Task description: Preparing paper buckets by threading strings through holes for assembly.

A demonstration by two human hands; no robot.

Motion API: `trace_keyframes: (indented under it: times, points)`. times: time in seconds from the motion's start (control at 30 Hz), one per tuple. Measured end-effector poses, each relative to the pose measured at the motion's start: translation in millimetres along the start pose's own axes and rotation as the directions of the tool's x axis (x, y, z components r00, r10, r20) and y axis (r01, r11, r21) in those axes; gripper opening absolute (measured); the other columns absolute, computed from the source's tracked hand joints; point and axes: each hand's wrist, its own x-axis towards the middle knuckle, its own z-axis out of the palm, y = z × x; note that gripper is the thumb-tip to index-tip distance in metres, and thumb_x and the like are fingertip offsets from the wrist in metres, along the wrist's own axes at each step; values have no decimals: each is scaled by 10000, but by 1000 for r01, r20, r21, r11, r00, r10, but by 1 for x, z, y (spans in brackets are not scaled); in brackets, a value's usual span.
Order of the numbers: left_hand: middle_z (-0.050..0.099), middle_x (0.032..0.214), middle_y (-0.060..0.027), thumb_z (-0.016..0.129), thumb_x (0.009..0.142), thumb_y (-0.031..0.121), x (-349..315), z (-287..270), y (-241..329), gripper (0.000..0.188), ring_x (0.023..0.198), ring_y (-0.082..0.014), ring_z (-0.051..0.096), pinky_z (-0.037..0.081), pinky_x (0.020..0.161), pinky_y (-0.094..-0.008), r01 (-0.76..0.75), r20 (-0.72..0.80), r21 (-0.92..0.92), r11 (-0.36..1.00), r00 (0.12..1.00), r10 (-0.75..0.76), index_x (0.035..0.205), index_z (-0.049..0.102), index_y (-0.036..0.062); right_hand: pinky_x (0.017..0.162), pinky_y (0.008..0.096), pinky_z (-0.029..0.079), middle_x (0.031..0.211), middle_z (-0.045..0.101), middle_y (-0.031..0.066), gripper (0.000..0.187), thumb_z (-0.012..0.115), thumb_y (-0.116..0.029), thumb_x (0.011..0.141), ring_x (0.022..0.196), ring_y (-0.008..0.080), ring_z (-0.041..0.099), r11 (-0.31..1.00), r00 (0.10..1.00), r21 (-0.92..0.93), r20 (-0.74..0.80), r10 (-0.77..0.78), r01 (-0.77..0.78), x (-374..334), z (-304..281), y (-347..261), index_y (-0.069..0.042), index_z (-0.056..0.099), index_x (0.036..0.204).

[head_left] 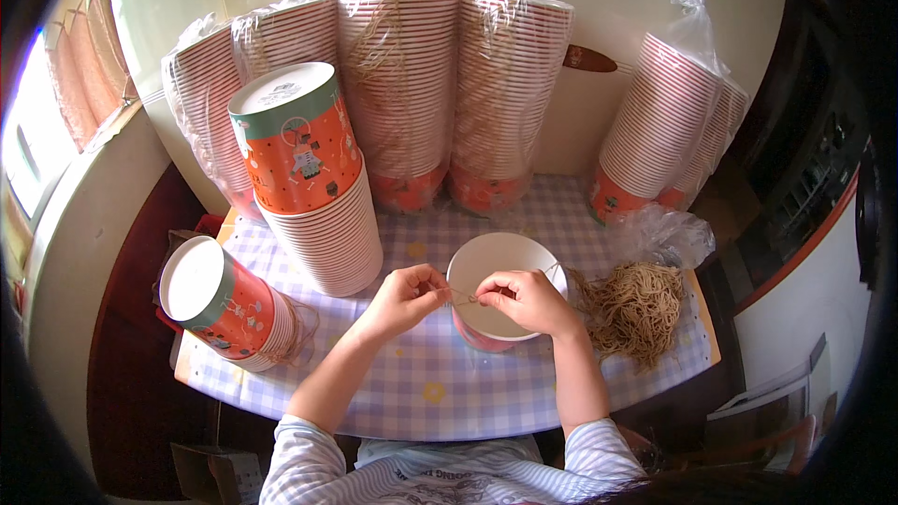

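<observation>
Between my two hands runs a thin tan string, pinched at both sides above a white-lined paper bucket (pixel 500 251). My left hand (pixel 408 301) has its thumb and fingertips closed on the string, left of the bucket's rim. Over the bucket's opening, my right hand (pixel 526 302) pinches the same string with curled fingers. Part of the string is hidden by the fingers, so a knot or loop is hard to make out. Right of the bucket lies a tangled bundle of tan string (pixel 634 310), and a strand rises near the right hand.
A tall stack of upturned orange-and-green paper buckets (pixel 301 154) stands at left, with a shorter stack (pixel 234 304) nearer. Plastic-wrapped bucket stacks (pixel 398 84) line the back; others (pixel 655 122) stand at right. Crumpled clear plastic (pixel 664 234) lies on the checked tablecloth (pixel 374 383).
</observation>
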Motion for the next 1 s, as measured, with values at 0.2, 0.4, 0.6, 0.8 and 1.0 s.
trace_keyframes:
  times: [0.2,0.4,0.6,0.8,1.0]
  points:
    - [545,629,-20,627,761,137,6,-9,-6,145,534,-80,479,399,499,-237,22,-75,335,942,997,4,811,585,8,620,268,483,749,653,89,112,591,-111,812,678,156,628,996,999,84,-37,-21,25,1,4,7,-7,623,839]
    - [571,687,-72,663,691,118,2,8,-2,117,538,-184,533,450,508,-292,-142,-166,798,585,882,441,774,606,58,607,246,471,730,643,71,111,600,-106,818,666,119,605,992,994,126,-109,13,1,2,6,6,1,616,844]
    - [612,767,-76,648,718,147,-10,29,14,160,625,-224,603,491,574,-323,-218,-60,652,726,940,335,847,621,55,600,241,462,714,629,57,103,600,-96,820,651,92,566,988,988,151,-142,55,-33,2,8,5,3,614,844]
    - [642,787,-87,602,795,99,-10,33,13,172,609,-128,621,488,544,-249,-34,-51,250,968,998,48,926,584,-10,613,245,469,744,634,63,96,587,-83,825,676,101,579,979,992,202,-122,14,11,2,10,5,7,609,851]
    - [645,793,-73,558,838,83,-8,31,0,141,687,-94,620,495,603,-230,-1,-9,59,998,1000,2,903,559,-41,613,243,472,750,635,67,101,584,-81,824,679,103,589,982,995,184,-99,-13,31,2,11,6,12,609,856]
